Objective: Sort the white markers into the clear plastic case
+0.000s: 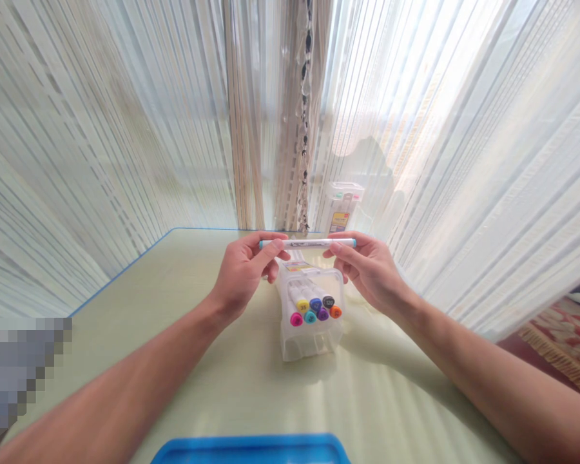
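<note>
Head view: a white marker (308,243) with pale blue ends is held level just above the far end of a clear plastic box (312,345). The left hand (245,269) pinches its left end between thumb and fingertips, and the right hand (370,267) pinches its right end the same way. Dark print runs along the marker's barrel, too small to read.

Inside the box lie more markers with their caps toward the camera: pink (296,319), teal (310,316), purple (323,314), orange (335,311), yellow (302,304), blue (315,303) and black (327,301). The black cap bears digits that look like "120". A strip label on the far end of the box is partly hidden by the hands.

The box rests on a pale green table (174,335). Beyond the box stands a second clear case (344,207) with a yellow label, unreadable. Sheer striped curtains (464,161) hang behind it. Nearer than the box, a blue tray (251,449) shows at the table's edge.
</note>
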